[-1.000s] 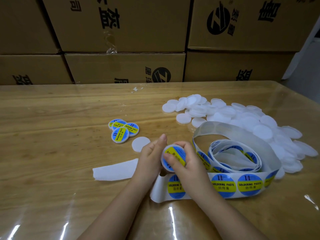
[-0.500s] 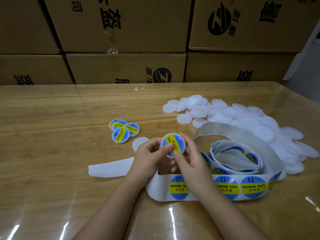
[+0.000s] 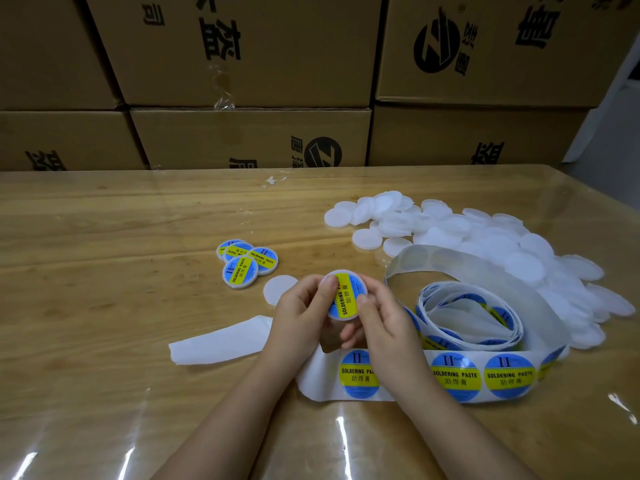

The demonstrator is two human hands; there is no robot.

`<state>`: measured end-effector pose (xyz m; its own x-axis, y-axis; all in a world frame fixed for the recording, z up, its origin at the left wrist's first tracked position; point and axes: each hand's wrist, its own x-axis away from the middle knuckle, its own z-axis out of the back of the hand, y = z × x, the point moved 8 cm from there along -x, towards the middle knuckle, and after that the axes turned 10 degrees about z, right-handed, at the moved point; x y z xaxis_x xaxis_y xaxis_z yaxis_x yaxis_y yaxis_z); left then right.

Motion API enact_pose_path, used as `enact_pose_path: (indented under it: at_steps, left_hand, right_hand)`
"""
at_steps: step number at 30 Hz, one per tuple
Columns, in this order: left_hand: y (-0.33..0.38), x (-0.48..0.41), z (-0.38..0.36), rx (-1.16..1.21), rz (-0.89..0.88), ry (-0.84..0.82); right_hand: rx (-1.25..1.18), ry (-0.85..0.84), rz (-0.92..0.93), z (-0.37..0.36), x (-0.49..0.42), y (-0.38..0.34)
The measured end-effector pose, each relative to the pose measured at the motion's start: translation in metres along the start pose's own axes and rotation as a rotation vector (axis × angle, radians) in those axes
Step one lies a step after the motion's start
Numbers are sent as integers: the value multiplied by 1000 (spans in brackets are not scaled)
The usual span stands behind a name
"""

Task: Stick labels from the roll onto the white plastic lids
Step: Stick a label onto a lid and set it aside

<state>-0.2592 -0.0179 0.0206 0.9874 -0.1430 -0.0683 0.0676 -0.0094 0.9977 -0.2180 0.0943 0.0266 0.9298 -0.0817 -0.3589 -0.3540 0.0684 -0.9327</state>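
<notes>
Both hands hold one white plastic lid with a blue and yellow label on it, raised a little above the table at centre. My left hand grips its left edge, thumb on the label. My right hand grips its right edge, thumb pressing the label's lower right. The label roll lies loosely coiled to the right, its strip of labels running under my right wrist. A heap of bare white lids lies at the back right. One bare lid lies just left of my left hand.
Several labelled lids sit in a small cluster left of centre. An empty stretch of white backing paper trails to the left. Stacked cardboard boxes wall off the table's far edge. The wooden table has a glossy clear cover.
The held lid rose from the table and tilted toward me. My thumbs have shifted on the label, and the lid has turned so the yellow band runs more upright.
</notes>
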Motion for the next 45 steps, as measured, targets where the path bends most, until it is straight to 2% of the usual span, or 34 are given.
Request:
enact_pose_path:
  at_steps: [11,19,23,28,34,40,45]
  left_hand:
    - [9,2,-10,-18,-54,-128]
    - [7,1,-11,-79,-42,-245]
    - [2,0,-10,-94,-17,-204]
    - [-2,-1,-10,19,36,-241]
    - [-7,-6,2,163,96,-158]
    - [-7,-6,1,157,106,-149]
    - [-6,-7,0,108,84,-162]
  right_hand:
    - [24,73,-29,12,0,8]
    - [28,58,-77,11,2,10]
    - [31,67,-88,8,2,11]
    - [-109,153,-133,16,-2,16]
    - [-207,69,-111,2,-2,12]
    - [-234,15,-118,-2,-2,9]
    - [-192,64,-133,2,-1,12]
